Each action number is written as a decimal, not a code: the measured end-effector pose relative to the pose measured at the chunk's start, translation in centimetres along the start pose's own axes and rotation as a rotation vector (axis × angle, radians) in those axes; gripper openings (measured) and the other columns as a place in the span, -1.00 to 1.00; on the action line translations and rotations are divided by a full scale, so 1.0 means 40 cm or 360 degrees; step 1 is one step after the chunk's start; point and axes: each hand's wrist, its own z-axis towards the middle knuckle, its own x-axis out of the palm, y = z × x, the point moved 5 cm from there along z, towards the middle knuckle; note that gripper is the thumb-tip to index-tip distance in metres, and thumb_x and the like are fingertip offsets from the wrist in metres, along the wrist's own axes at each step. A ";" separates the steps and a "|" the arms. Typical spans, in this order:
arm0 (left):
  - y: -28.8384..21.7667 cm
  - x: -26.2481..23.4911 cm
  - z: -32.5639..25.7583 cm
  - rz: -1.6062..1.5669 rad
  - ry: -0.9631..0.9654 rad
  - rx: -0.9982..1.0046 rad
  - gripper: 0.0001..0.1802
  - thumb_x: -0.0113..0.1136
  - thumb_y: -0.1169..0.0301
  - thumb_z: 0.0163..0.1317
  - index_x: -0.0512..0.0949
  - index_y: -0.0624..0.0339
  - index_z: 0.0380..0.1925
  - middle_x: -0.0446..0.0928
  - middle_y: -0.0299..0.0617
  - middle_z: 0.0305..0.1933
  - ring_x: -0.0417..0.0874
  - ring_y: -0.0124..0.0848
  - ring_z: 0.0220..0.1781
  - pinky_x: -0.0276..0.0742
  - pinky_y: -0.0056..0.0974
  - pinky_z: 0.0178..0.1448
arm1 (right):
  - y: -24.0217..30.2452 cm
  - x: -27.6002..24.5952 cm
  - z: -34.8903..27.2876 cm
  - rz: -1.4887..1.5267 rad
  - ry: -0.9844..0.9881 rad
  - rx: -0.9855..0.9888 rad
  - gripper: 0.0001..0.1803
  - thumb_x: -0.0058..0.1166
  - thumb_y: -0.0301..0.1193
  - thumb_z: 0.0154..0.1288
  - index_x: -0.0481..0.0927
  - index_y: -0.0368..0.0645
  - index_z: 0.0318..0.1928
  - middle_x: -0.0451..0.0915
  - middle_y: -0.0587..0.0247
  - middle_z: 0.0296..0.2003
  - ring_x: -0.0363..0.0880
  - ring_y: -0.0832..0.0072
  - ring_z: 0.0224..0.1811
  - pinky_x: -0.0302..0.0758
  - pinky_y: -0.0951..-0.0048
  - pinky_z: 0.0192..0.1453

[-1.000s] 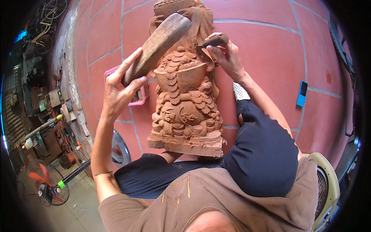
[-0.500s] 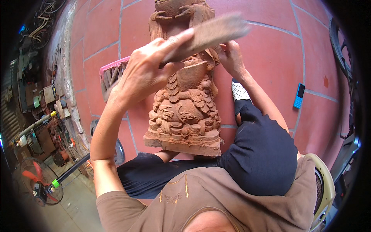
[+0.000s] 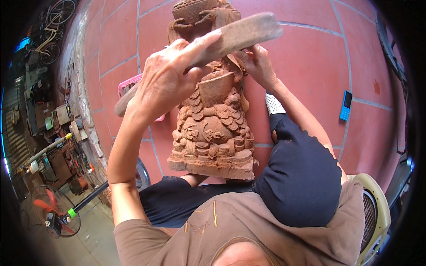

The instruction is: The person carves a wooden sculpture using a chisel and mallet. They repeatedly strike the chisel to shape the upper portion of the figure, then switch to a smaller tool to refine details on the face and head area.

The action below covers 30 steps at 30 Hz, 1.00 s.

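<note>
The left hand (image 3: pixel 166 82) is raised in the upper middle of the frame, fingers wrapped shut round a long wooden mallet (image 3: pixel 230 37) whose broad end points to the upper right. Behind it the right hand (image 3: pixel 259 66) presses against the upper part of a reddish wooden carving (image 3: pixel 213 124); its fingers are curled, but whether they grip a tool I cannot tell, since the mallet and the carving hide them. The carving stands upright at the centre, its base resting near the person's dark trouser legs (image 3: pixel 297 177), its surface cut with scales and scrolls.

A pink basket (image 3: pixel 128 86) peeks out at the left behind the left forearm. A small blue phone (image 3: pixel 345 105), a slim rectangle, lies flat at the right, well apart from the carving. The floor (image 3: pixel 319 66) is laid with large red tiles with pale joints. At the lower left a fan (image 3: pixel 53 213) with orange blades stands among cluttered tools; a pale chair back (image 3: pixel 377 213) shows at the lower right.
</note>
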 end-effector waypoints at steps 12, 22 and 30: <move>0.012 -0.035 0.012 -0.0257 -0.0105 -0.0020 -0.28 0.39 0.52 0.10 0.48 -0.04 0.33 0.60 -0.02 0.22 0.70 -0.26 0.09 0.60 -0.21 0.19 | -0.006 0.006 -0.001 0.0183 -0.0023 0.0087 -0.65 0.24 -0.43 0.38 0.48 -0.20 0.10 0.71 0.21 -0.20 0.73 0.49 -0.10 0.69 0.42 -0.08; 0.006 0.023 0.009 0.0017 0.0258 -0.0139 -0.32 0.36 0.52 0.14 0.49 -0.05 0.32 0.58 0.00 0.23 0.67 -0.14 0.17 0.59 -0.16 0.23 | 0.006 0.006 -0.007 -0.0039 0.0011 -0.0022 -0.70 0.22 -0.42 0.40 0.49 -0.17 0.07 0.69 0.22 -0.21 0.71 0.51 -0.20 0.68 0.44 -0.13; 0.039 -0.038 0.002 -0.0400 -0.0407 0.0104 -0.29 0.42 0.45 0.08 0.49 -0.07 0.31 0.65 0.03 0.07 0.69 -0.05 0.05 0.60 -0.11 0.14 | 0.082 0.016 -0.040 0.0021 0.0165 -0.0163 -0.78 0.24 -0.53 0.31 0.51 -0.18 -0.08 0.63 0.19 -0.13 0.71 0.41 -0.19 0.66 0.41 -0.12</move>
